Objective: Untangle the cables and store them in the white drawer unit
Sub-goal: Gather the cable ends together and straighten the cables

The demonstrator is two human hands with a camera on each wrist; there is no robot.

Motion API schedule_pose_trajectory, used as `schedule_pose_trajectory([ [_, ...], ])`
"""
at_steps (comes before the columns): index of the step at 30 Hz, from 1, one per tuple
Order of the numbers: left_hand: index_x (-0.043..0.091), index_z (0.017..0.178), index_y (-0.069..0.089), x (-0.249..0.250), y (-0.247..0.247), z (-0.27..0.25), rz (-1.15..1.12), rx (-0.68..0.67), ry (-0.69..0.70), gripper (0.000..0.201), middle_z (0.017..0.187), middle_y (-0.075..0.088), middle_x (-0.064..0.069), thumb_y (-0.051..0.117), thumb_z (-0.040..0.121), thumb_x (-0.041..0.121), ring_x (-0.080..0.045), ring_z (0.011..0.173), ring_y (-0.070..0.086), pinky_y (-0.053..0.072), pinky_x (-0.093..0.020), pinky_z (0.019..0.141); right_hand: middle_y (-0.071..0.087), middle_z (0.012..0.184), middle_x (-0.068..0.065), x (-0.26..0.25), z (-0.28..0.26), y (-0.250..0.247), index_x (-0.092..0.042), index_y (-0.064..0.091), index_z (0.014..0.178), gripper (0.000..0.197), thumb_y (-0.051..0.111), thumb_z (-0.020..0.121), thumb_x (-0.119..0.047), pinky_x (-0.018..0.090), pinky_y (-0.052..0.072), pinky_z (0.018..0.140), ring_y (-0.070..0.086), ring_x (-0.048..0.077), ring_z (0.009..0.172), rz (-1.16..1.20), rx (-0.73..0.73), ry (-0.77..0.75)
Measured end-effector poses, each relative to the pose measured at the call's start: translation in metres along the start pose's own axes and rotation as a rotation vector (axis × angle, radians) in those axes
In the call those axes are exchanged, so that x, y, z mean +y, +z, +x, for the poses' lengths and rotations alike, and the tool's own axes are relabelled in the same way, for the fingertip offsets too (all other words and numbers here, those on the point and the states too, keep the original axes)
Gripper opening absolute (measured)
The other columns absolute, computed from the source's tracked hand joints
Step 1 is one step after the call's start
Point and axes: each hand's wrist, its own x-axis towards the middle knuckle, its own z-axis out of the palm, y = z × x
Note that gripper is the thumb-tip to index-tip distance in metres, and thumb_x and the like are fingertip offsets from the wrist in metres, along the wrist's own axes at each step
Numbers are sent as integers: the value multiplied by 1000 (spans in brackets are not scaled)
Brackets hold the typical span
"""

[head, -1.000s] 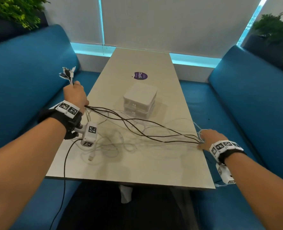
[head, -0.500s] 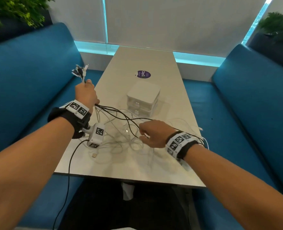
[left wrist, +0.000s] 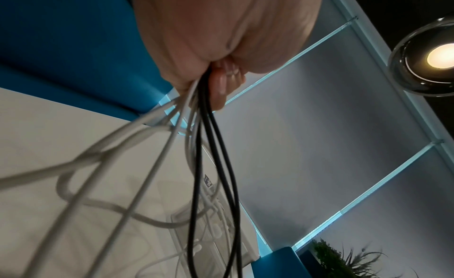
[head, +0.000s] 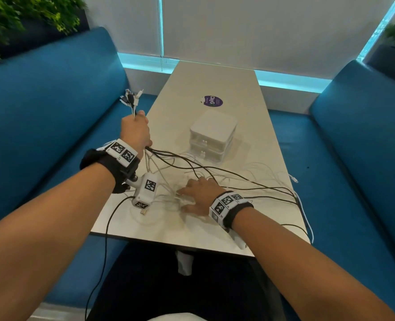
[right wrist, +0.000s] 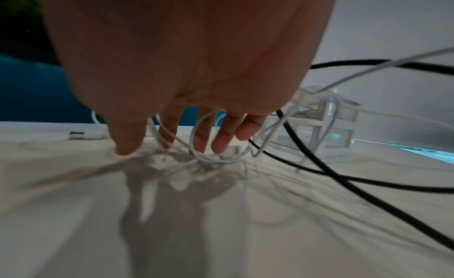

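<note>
Cables (head: 215,172) fan across the surface (head: 217,77) in our head view, black and white strands tangled; our left hand (head: 135,133) fists their bundled plug ends, the white drawer unit (head: 211,135) beyond. Left wrist shows strands leaving that grip downward. Right wrist shows our right hand (right wrist: 186,72) spread-fingered, fingertips (right wrist: 127,146) on white loops.
</note>
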Motion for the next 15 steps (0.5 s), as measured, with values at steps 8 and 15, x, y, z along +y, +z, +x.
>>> schedule_pose_trajectory([
  [8,-12,122,49,7,13,-10,-44,-34,11,51,131,42,-41,36,102,33,-4,36,37,31,-15,41,55,126,3,41,-30,-15,-33,60,111,39,46,83,-56,48,34,100,49,31,116,-46,-29,257],
  [15,-9,122,52,7,15,-10,-49,-2,-21,50,130,48,-37,36,103,34,-5,39,39,32,-16,41,63,116,1,7,-11,-8,-27,59,119,77,39,74,-86,50,30,100,54,31,110,-64,43,226],
])
